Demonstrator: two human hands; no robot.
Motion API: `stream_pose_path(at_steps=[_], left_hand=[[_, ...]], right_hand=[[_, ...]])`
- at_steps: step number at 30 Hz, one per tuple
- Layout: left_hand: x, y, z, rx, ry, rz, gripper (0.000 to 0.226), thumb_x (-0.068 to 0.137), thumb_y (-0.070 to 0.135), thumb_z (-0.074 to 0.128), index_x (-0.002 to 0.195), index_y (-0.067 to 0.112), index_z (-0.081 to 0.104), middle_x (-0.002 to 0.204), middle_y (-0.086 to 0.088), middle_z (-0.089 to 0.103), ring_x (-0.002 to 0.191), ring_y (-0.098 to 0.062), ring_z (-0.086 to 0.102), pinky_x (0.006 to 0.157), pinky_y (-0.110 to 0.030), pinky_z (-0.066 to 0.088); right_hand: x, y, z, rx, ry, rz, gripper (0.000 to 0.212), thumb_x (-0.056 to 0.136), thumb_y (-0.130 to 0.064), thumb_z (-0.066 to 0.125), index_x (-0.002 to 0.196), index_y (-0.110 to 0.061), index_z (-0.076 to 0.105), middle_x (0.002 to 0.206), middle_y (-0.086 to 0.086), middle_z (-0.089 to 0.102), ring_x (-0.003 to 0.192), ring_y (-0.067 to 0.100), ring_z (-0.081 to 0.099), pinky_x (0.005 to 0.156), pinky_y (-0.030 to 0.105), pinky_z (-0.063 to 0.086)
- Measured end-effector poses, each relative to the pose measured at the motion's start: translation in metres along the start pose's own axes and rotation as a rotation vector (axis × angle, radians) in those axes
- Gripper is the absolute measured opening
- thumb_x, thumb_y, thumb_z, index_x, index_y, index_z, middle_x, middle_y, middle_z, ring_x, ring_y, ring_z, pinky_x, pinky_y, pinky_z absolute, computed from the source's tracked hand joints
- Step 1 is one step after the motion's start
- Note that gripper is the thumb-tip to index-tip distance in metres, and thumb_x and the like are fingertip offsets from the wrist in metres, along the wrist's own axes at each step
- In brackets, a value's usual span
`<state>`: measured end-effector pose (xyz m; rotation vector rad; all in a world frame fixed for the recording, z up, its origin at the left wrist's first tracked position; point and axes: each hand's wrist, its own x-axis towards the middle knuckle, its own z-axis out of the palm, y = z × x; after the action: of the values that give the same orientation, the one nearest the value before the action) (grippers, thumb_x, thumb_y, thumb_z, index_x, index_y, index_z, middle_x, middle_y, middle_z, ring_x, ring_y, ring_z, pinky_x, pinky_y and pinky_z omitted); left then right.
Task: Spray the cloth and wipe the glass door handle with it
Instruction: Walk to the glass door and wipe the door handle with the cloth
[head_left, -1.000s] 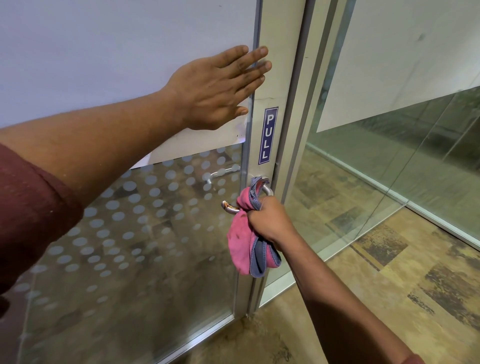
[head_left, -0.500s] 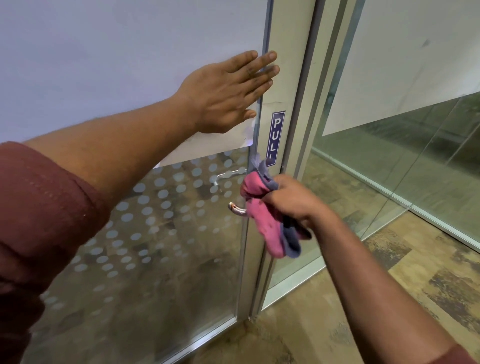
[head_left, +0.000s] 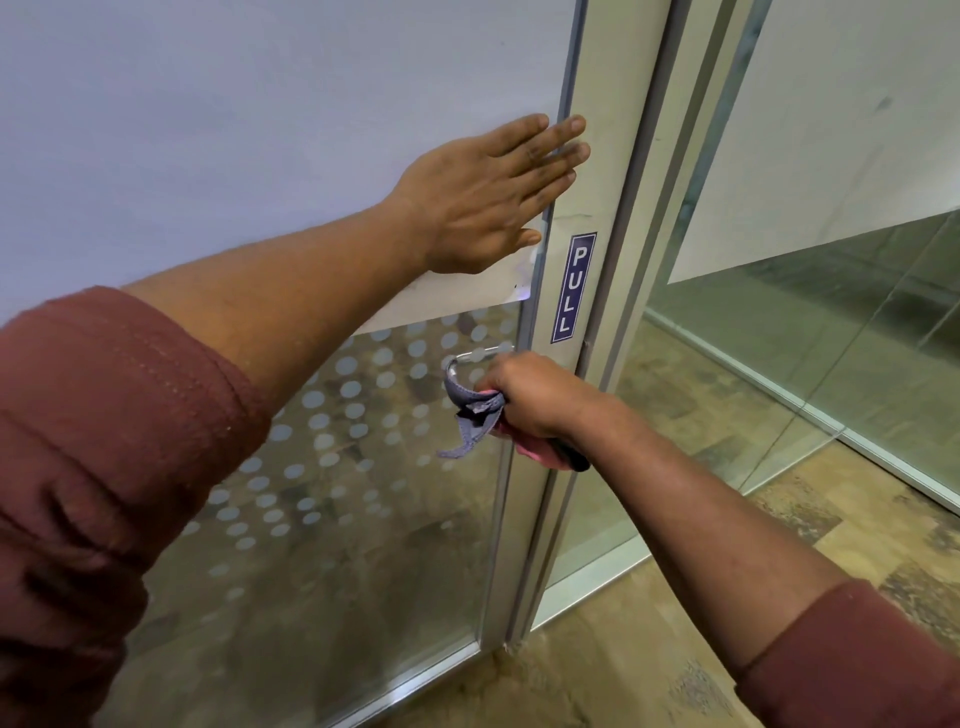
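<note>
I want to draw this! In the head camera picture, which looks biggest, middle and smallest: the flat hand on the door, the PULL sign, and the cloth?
1. Left hand, flat on the door: biggest.
2. PULL sign and cloth: about alike here, since the right hand hides most of the cloth, so I won't rank them.

the cloth (head_left: 475, 410) is showing grey-blue at its trailing edge and pink where it is bunching under the right hand (head_left: 535, 400). both sleeves (head_left: 104, 441) are looking a dull maroon. the sign (head_left: 573, 287) is reading "pull" in white letters on dark blue. pale round dots are running in rows across the lower glass (head_left: 322, 467), under a plain white band. the floor (head_left: 857, 525) is looking mottled tan and brown.
</note>
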<state>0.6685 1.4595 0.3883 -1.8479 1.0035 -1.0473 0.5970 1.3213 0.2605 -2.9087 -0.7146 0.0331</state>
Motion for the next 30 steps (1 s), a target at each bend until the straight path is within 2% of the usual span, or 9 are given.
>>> stream_pose_path(at_steps=[1, 4, 9, 13, 19, 22, 27, 28, 30], left_hand=[[0.000, 0.000, 0.000, -0.001, 0.003, 0.002, 0.069, 0.104, 0.048, -0.004, 0.159, 0.007, -0.003, 0.170, -0.013, -0.002, 0.158, -0.031, -0.007, 0.129, -0.045, 0.008], [0.000, 0.000, 0.000, -0.005, 0.007, -0.001, 0.069, 0.104, 0.048, -0.004, 0.159, 0.007, -0.002, 0.170, -0.013, -0.001, 0.158, -0.030, -0.006, 0.129, -0.044, 0.007], [0.001, 0.000, 0.003, 0.007, 0.005, 0.006, 0.070, 0.104, 0.048, -0.005, 0.159, 0.006, -0.003, 0.170, -0.014, -0.002, 0.158, -0.032, -0.006, 0.128, -0.045, 0.010], [0.001, -0.001, 0.005, 0.027, 0.011, 0.011, 0.069, 0.104, 0.048, -0.005, 0.159, 0.005, -0.003, 0.170, -0.015, -0.001, 0.158, -0.032, -0.005, 0.128, -0.045, 0.010], [0.001, 0.000, 0.006, 0.022, 0.016, 0.013, 0.069, 0.105, 0.048, -0.004, 0.159, 0.005, -0.003, 0.170, -0.015, 0.000, 0.158, -0.033, -0.004, 0.128, -0.045, 0.011], [0.001, 0.000, 0.006, 0.020, 0.012, 0.010, 0.069, 0.105, 0.048, -0.004, 0.159, 0.006, -0.004, 0.170, -0.015, 0.000, 0.158, -0.032, -0.004, 0.128, -0.045, 0.010], [0.001, -0.001, 0.005, 0.013, 0.005, 0.011, 0.069, 0.104, 0.047, -0.005, 0.158, 0.005, -0.005, 0.170, -0.015, -0.001, 0.158, -0.033, -0.005, 0.128, -0.045, 0.011], [0.001, -0.001, 0.004, 0.013, 0.002, 0.011, 0.069, 0.104, 0.047, -0.006, 0.158, 0.005, -0.005, 0.170, -0.015, -0.001, 0.158, -0.033, -0.005, 0.128, -0.045, 0.011], [0.002, 0.000, 0.005, 0.021, 0.004, 0.015, 0.069, 0.104, 0.047, -0.006, 0.158, 0.005, -0.005, 0.170, -0.015, -0.001, 0.158, -0.033, -0.005, 0.128, -0.045, 0.010]], right_hand=[[0.000, -0.001, 0.002, -0.019, -0.005, -0.024, 0.004, 0.080, -0.015, 0.067, 0.078, -0.018, 0.066, 0.083, 0.003, 0.063, 0.079, 0.026, 0.058, 0.063, 0.032, 0.040], [-0.001, -0.001, 0.004, -0.014, -0.064, -0.036, 0.019, 0.088, -0.013, 0.058, 0.100, -0.018, 0.073, 0.088, 0.004, 0.065, 0.080, 0.022, 0.055, 0.067, 0.029, 0.036], [-0.004, 0.002, 0.015, 0.006, -0.080, -0.081, 0.040, 0.088, -0.007, 0.055, 0.118, -0.030, 0.066, 0.095, 0.000, 0.060, 0.093, 0.022, 0.059, 0.077, 0.035, 0.046], [-0.011, 0.007, 0.024, -0.044, -0.023, -0.128, 0.037, 0.084, -0.003, 0.054, 0.110, -0.027, 0.065, 0.089, -0.002, 0.051, 0.086, 0.022, 0.056, 0.072, 0.033, 0.045], [-0.014, 0.007, 0.042, -0.235, 0.049, -0.166, 0.045, 0.078, 0.011, 0.058, 0.111, -0.018, 0.062, 0.087, 0.004, 0.044, 0.072, 0.031, 0.057, 0.060, 0.044, 0.053], [-0.020, 0.007, 0.043, -0.324, 0.093, -0.186, 0.040, 0.076, 0.012, 0.060, 0.109, -0.011, 0.065, 0.086, 0.004, 0.042, 0.073, 0.029, 0.054, 0.053, 0.038, 0.043], [-0.033, 0.010, 0.039, -0.322, 0.106, -0.174, 0.031, 0.088, 0.002, 0.054, 0.113, -0.013, 0.064, 0.098, 0.004, 0.051, 0.098, 0.026, 0.055, 0.048, 0.026, 0.015], [-0.034, 0.012, 0.037, -0.276, 0.110, -0.175, 0.032, 0.087, 0.001, 0.053, 0.112, -0.015, 0.065, 0.097, 0.003, 0.052, 0.098, 0.026, 0.056, 0.049, 0.024, 0.019], [-0.036, 0.021, 0.030, -0.212, 0.139, -0.205, 0.042, 0.080, 0.005, 0.058, 0.111, -0.021, 0.069, 0.094, 0.000, 0.057, 0.093, 0.025, 0.062, 0.058, 0.026, 0.042]])
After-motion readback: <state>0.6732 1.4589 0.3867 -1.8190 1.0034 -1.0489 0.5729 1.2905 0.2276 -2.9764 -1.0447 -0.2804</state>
